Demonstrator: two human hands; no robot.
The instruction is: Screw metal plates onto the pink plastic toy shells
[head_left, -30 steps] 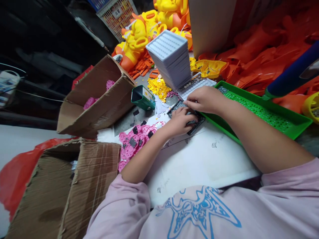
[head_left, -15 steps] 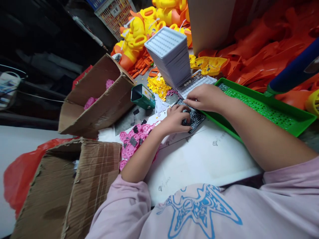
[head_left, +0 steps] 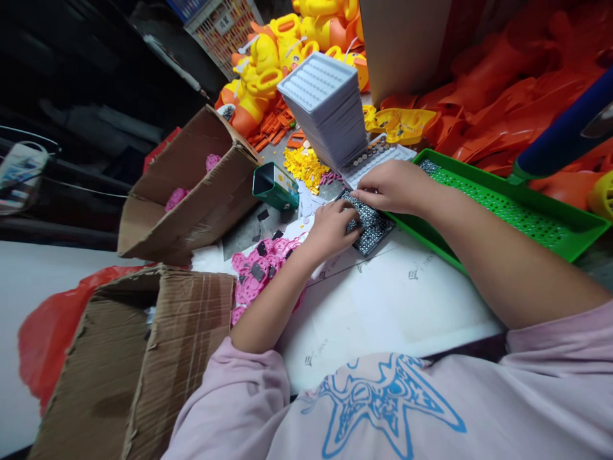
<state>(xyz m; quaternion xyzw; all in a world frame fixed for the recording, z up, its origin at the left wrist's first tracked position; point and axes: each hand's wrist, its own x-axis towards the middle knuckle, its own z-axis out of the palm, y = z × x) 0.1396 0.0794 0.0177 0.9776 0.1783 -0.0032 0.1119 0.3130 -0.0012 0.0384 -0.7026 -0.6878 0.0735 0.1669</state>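
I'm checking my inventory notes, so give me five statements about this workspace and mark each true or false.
1. The fingers of the left hand are over the small black tray. True.
2. A red perforated tray lies at the right. False: the perforated tray there is green.
3. A tall stack of white trays stands beyond the hands. True.
4. The pile beside the left forearm is blue. False: it is mainly pink plastic parts.
5. Yellow-and-orange duck-shaped toys are heaped in the background. True.
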